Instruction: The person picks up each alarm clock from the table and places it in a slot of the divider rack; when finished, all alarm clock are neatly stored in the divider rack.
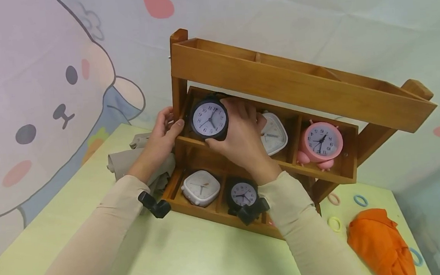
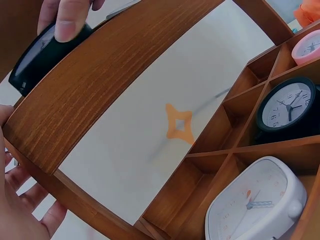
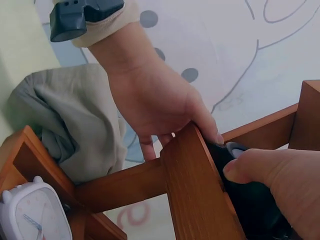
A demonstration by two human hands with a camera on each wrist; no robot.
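Observation:
My right hand [image 1: 239,138] grips a black round alarm clock [image 1: 209,118] at the left compartment of the middle tier of a wooden rack [image 1: 296,81]. Its thumb [image 2: 70,20] presses the clock's black rim [image 2: 40,60]. My left hand [image 1: 162,137] grips the rack's left upright post [image 3: 195,190], thumb in front and fingers [image 3: 150,105] curled behind. In the right wrist view the right thumb [image 3: 270,172] lies on the black clock [image 3: 250,205] just behind that post.
A white square clock [image 1: 275,135] and a pink clock [image 1: 321,141] sit in the middle tier. The bottom tier holds a white clock [image 1: 200,188] and a black clock [image 1: 243,194]. Grey cloth [image 1: 123,159] lies left of the rack. An orange cloth [image 1: 380,241] and hair rings [image 1: 360,200] lie right.

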